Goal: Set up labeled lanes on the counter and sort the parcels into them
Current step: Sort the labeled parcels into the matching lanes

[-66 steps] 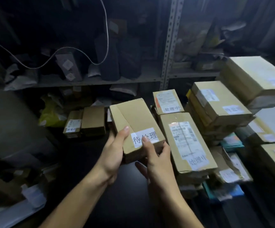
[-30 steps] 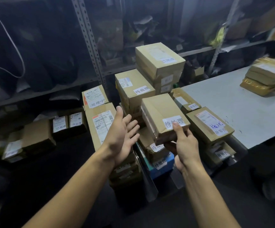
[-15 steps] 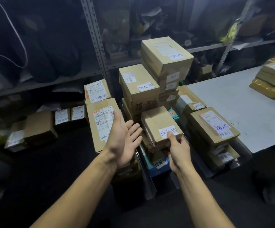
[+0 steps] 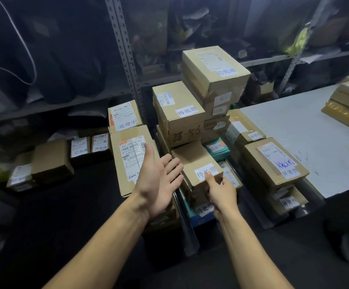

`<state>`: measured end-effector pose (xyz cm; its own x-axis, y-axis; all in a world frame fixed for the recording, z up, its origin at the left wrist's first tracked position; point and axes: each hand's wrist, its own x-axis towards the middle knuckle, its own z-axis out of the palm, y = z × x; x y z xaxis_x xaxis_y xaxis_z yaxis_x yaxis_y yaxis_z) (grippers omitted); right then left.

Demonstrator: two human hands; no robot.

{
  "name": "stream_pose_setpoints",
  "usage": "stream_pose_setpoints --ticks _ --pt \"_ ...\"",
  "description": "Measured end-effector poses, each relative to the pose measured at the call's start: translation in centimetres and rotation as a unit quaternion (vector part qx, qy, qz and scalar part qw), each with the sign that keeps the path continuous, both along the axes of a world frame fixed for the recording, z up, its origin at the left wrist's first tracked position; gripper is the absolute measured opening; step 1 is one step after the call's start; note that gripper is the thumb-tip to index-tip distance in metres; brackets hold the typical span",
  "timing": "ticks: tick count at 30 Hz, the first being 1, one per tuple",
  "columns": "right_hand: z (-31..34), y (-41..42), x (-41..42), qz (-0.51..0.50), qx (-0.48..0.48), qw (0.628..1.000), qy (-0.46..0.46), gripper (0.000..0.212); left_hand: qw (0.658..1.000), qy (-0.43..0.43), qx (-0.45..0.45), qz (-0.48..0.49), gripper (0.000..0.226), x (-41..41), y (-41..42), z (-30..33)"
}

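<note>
Gripping the small cardboard parcel (image 4: 196, 163) at its near end, thumb on the white label, the right hand (image 4: 221, 191) sits at frame centre atop a stack. Left hand (image 4: 156, 180) hovers just left, fingers spread, holding nothing.

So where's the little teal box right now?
In the head view the teal box sits centre-right in the pile, tucked below the tall stack of brown cartons and just behind the brown parcel the right hand grips.

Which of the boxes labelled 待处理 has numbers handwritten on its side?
The tall 待处理 box in the middle stack: "28-56" is scrawled on its front. The one under the right hand shows none.
</note>
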<state>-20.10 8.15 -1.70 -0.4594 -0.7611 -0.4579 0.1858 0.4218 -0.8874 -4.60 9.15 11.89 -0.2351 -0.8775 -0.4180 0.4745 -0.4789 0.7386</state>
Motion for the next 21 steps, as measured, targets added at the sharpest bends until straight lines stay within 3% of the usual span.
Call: stream_pose_setpoints --ticks 3,7,12,16,19,21 --pt "0.9 0.4 0.0 0.006 -0.007 1.0 -0.001 0.108 1.0 0.0 0.006 -0.003 0.099 -0.2 0.0 -0.3" --pt "2.2 1.4 0.5 0.011 -0.001 1.0 -0.004 0.077 1.0 0.002 0.008 -0.006 0.099 -0.5 0.1 -0.6" --pt "1.8 1.3 -0.1 0.025 -0.005 1.0 -0.01 0.072 1.0 -0.003 0.01 -0.006 0.098 -0.9 0.2 -0.5" --pt "1.7 1.4 -0.3 0.048 -0.016 0.998 0.024 0.086 1.0 -0.005 0.005 -0.002 0.096 -0.9 0.1 -0.4" --pt "1.9 1.4 -0.5 0.046 -0.007 0.998 0.046 0.112 1.0 -0.008 0.0 -0.003 0.095 -0.7 0.1 -0.3" --pt "2.4 1.5 -0.6 0.048 -0.012 0.997 0.058 0.108 1.0 -0.009 -0.001 -0.004 0.095 -0.7 0.2 -0.2"
